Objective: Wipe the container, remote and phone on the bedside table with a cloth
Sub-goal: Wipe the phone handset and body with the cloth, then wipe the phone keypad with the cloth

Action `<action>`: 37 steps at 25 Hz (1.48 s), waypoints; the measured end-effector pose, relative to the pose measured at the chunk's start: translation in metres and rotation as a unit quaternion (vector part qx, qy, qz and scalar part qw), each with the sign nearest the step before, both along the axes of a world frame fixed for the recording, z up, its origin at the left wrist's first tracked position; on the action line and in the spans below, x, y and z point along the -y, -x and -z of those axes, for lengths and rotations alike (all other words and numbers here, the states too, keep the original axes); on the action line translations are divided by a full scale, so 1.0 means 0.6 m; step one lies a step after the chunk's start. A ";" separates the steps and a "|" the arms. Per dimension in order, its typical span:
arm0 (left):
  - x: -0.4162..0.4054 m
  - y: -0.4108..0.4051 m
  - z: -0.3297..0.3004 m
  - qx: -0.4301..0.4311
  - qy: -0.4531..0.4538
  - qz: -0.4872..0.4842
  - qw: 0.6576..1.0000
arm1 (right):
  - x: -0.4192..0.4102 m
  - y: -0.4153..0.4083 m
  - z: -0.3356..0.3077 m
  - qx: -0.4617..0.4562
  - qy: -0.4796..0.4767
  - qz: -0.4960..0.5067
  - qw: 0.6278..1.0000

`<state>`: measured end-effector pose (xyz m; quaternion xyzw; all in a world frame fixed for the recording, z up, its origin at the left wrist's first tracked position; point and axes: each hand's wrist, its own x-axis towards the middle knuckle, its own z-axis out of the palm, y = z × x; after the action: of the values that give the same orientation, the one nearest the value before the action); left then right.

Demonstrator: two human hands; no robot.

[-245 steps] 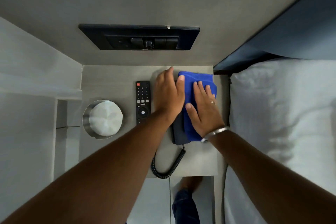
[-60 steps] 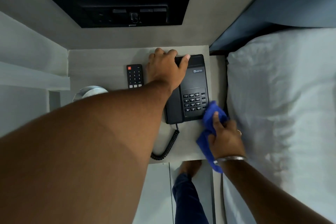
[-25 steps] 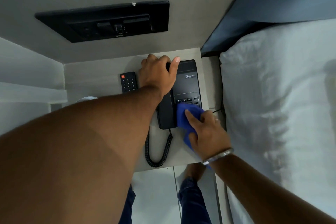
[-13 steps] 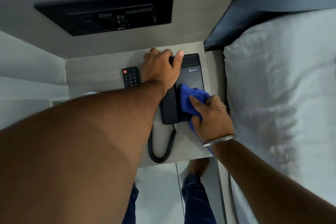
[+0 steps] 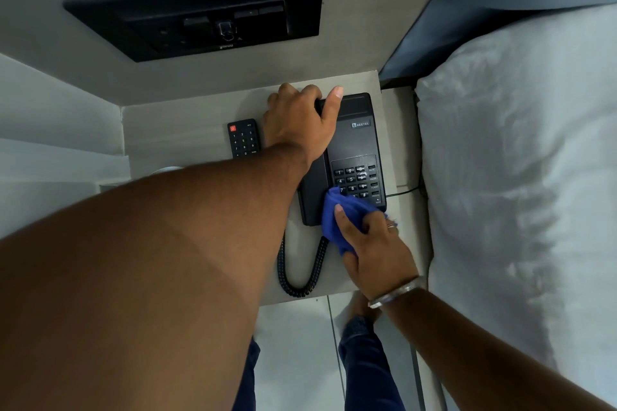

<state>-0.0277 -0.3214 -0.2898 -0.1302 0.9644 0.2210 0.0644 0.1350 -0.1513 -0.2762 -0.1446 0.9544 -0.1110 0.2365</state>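
A black desk phone (image 5: 354,143) lies on the grey bedside table (image 5: 187,130), its coiled cord (image 5: 300,274) looping toward the front edge. My left hand (image 5: 300,120) grips the top of the handset on the phone's left side. My right hand (image 5: 377,243) holds a bunched blue cloth (image 5: 337,213) pressed on the phone's lower keypad corner. A black remote (image 5: 243,138) lies just left of my left hand, its lower part hidden by my forearm. Only a sliver of the round metal container (image 5: 167,170) shows above my left forearm.
A black switch panel (image 5: 207,17) is set in the wall above the table. A white pillow and bed (image 5: 521,177) lie close on the right, with a thin cable (image 5: 404,192) running from the phone toward them. My legs and foot stand on the tiled floor (image 5: 293,360) below.
My right hand has drawn the cloth down the keypad to the phone's lower edge, uncovering most of the keys. My left hand keeps its hold on the handset.
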 end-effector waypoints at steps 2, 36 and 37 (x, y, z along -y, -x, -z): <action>0.000 0.000 0.000 -0.004 -0.002 0.003 1.000 | 0.002 -0.009 0.013 0.037 -0.018 0.007 0.999; -0.511 0.005 -0.432 0.226 -0.559 0.053 0.796 | -0.625 0.112 -0.413 0.228 0.596 0.506 0.580; -0.521 0.007 -0.421 0.221 -0.546 0.055 0.806 | -0.651 0.118 -0.409 0.181 0.520 0.531 0.644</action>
<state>-0.0319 -0.0089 -0.0370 -0.0656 0.6498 0.6724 0.3483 0.0639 0.2391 -0.0308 0.3108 0.5905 -0.7199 0.1907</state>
